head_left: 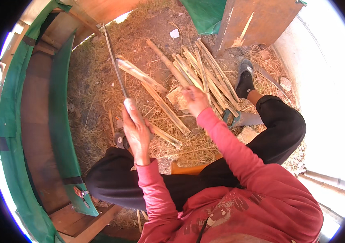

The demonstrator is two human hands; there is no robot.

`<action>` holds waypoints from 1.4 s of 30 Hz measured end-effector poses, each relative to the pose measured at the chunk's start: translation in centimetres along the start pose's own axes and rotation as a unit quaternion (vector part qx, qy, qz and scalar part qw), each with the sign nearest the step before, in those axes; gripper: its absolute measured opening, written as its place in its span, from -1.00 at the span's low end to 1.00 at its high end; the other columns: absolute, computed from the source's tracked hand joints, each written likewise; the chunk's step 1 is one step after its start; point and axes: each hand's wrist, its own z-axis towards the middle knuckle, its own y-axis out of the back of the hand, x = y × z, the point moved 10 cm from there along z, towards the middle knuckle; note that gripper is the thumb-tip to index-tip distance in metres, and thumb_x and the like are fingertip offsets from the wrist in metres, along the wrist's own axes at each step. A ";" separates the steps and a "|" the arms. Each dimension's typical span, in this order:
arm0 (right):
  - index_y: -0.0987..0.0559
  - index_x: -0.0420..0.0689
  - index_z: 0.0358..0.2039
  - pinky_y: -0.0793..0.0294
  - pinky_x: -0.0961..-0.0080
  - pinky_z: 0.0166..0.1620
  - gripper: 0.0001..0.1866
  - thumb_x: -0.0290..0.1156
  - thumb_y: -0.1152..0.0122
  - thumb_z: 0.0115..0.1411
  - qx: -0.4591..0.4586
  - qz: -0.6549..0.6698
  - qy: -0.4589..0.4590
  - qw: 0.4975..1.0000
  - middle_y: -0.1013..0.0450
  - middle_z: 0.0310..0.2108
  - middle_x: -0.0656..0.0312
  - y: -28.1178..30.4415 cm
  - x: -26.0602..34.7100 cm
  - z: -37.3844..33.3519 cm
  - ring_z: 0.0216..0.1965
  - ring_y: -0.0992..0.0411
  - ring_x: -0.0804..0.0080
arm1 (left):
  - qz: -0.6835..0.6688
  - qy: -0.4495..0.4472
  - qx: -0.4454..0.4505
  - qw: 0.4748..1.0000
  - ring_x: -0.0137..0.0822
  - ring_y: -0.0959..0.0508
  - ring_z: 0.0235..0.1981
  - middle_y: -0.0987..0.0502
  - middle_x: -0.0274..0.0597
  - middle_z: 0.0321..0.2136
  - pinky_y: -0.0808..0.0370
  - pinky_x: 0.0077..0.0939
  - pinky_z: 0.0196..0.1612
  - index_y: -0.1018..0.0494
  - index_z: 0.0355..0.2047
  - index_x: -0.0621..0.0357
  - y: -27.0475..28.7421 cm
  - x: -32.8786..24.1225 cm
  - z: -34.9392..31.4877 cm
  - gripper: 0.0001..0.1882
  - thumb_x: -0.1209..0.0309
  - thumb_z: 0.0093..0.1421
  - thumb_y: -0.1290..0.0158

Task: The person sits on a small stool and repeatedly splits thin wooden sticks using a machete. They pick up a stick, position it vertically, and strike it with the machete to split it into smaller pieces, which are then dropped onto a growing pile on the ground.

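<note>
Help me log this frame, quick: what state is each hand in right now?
Left hand: closed, holding a long blade by its handle.
Right hand: curled beside the round stick; blur hides whether it grips.

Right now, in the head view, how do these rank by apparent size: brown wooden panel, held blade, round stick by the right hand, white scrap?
1. Brown wooden panel
2. Blade and round stick, unranked: the blade looks longer but thinner, and may be nearer the camera
3. White scrap
</note>
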 end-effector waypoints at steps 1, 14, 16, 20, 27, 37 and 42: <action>-0.45 -0.18 0.10 -0.48 0.11 0.02 -0.57 -0.23 -0.12 0.29 0.054 -0.087 -0.097 0.990 -0.44 -0.06 -0.05 -0.6 -5.4 0.8 -0.09 -0.48 0.14 | 0.028 -0.013 -0.004 1.000 -0.52 -0.30 -0.81 -0.29 -0.26 -0.75 -0.23 -0.54 -0.77 -0.31 0.01 0.28 0.4 -0.2 0.1 -0.52 0.07 0.43 0.23; -0.41 -0.18 0.12 -0.18 0.15 0.23 -0.39 -0.06 -0.19 0.15 0.182 -0.430 -0.154 0.871 -0.41 0.08 0.02 -5.5 -23.6 -3.3 0.14 -0.33 0.13 | 0.041 0.004 -0.049 0.998 -0.58 -0.24 -0.81 -0.21 -0.39 -0.74 -0.22 -0.62 -0.80 -0.34 -0.12 0.21 3.7 1.7 0.7 -0.56 0.03 0.42 0.24; -0.43 -0.20 0.06 -0.34 0.18 0.09 -0.41 -0.12 -0.27 0.10 0.167 -0.388 -0.172 0.890 -0.47 -0.01 -0.01 -6.4 -23.4 -3.4 -0.02 -0.45 0.13 | 0.023 -0.001 -0.053 0.998 -0.57 -0.23 -0.84 -0.21 -0.38 -0.75 -0.22 -0.60 -0.82 -0.34 -0.07 0.22 4.4 0.9 1.0 -0.55 0.04 0.42 0.23; -0.46 -0.25 -0.03 -0.56 0.31 -0.33 -0.47 -0.30 -0.34 0.00 0.134 -0.055 -0.252 0.957 -0.52 -0.15 -0.04 -5.8 -20.1 -2.0 -0.37 -0.55 0.25 | 0.035 0.019 -0.036 0.999 -0.55 -0.24 -0.87 -0.19 -0.37 -0.81 -0.21 -0.58 -0.82 -0.38 -0.19 0.31 4.6 -0.9 1.5 -0.52 0.05 0.42 0.22; -0.45 -0.33 -0.11 -0.38 0.57 -0.69 -0.68 -0.57 -0.21 0.10 0.024 0.311 -0.093 0.946 -0.40 -0.62 0.24 5.1 -5.1 -1.1 -0.71 -0.33 0.56 | 0.054 -0.010 -0.031 0.998 -0.41 -0.35 -0.87 -0.28 -0.24 -0.79 -0.27 -0.43 -0.78 -0.40 -0.25 0.35 3.3 -1.7 1.5 -0.50 0.06 0.42 0.22; -0.49 -0.28 -0.28 -0.32 0.56 -0.67 -0.72 -0.46 -0.30 0.01 -0.079 0.179 0.162 0.967 -0.40 -0.64 0.25 30.2 17.5 2.5 -0.73 -0.35 0.53 | 0.129 -0.067 -0.008 0.989 -0.10 -0.49 -0.68 -0.44 0.10 -0.66 -0.38 -0.23 -0.54 -0.42 -0.28 0.42 0.9 -1.8 1.0 -0.51 0.12 0.41 0.19; -0.52 -0.38 -0.37 -0.39 0.44 -0.62 -0.68 -0.43 -0.34 -0.10 -0.007 -0.205 0.019 0.979 -0.48 -0.60 0.14 23.6 5.1 -2.7 -0.67 -0.46 0.44 | 0.102 0.003 0.050 0.993 -0.01 -0.48 -0.68 -0.39 0.16 -0.71 -0.35 -0.13 -0.55 -0.43 -0.33 0.45 -0.9 -3.7 -0.5 -0.48 0.12 0.41 0.19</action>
